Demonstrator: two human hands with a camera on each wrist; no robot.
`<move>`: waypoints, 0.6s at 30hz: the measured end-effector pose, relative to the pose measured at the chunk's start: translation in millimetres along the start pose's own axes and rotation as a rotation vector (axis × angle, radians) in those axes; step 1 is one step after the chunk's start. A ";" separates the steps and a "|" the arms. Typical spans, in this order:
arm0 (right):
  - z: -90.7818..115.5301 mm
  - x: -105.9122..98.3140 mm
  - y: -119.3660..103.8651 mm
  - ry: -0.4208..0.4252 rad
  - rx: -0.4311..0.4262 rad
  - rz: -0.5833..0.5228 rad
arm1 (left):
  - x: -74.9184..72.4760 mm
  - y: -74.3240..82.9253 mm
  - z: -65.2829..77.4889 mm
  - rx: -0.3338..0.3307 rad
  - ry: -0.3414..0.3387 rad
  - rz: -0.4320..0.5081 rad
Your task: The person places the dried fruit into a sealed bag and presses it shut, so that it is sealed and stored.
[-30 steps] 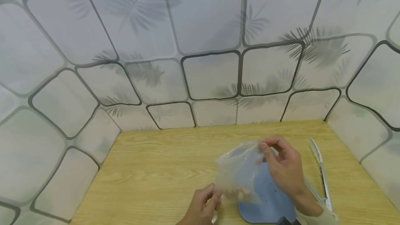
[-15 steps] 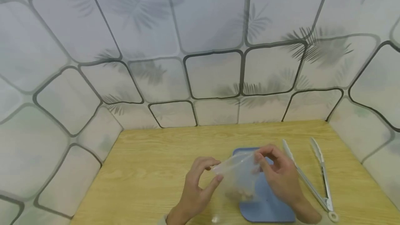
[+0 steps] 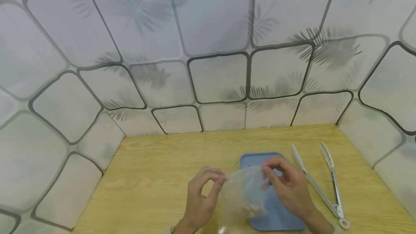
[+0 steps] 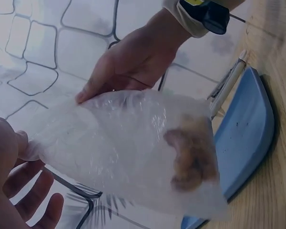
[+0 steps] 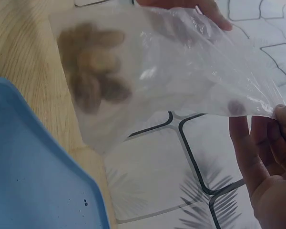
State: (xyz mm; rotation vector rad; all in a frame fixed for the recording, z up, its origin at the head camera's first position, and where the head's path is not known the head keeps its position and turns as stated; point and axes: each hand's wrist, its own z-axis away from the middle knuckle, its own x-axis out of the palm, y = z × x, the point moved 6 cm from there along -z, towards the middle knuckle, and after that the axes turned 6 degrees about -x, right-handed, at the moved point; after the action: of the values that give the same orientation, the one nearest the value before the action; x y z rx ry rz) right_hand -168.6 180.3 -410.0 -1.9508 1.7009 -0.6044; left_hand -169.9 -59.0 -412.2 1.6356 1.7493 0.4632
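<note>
A clear plastic bag (image 3: 242, 194) hangs between my two hands, with several brown, rounded lumpy pieces (image 4: 193, 157) lying at its bottom. Their exact kind is blurred by the film. My left hand (image 3: 202, 196) pinches the bag's upper left corner between thumb and forefinger, its other fingers loosely bent in the left wrist view. At the upper right corner, my right hand (image 3: 289, 187) pinches the film with thumb and fingertips. The bag's mouth looks drawn flat between the hands. Below and behind the bag lies a blue tray (image 3: 284, 217), partly covered by it and by my right hand.
Metal tongs (image 3: 336, 190) with spread arms lie on the wooden table (image 3: 156, 176) right of the tray. A few dark specks (image 5: 85, 202) dot the tray. Patterned white panels (image 3: 221, 82) stand behind the table and along both sides.
My left hand has risen from beside the bag's bottom to its upper left corner, with fingers apart half a second ago, and now pinches it. My right hand has lowered slightly, still holding on.
</note>
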 end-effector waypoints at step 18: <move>40.5 -4.0 21.7 -0.382 0.288 0.238 | -2.8 12.4 -10.9 -0.028 0.022 0.168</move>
State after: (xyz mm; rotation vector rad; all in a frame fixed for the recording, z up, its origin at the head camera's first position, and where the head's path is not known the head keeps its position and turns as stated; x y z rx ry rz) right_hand -161.3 184.5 -455.4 -1.5201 1.4822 -0.3397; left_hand -168.4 -57.9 -395.5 1.7715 1.6200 0.5833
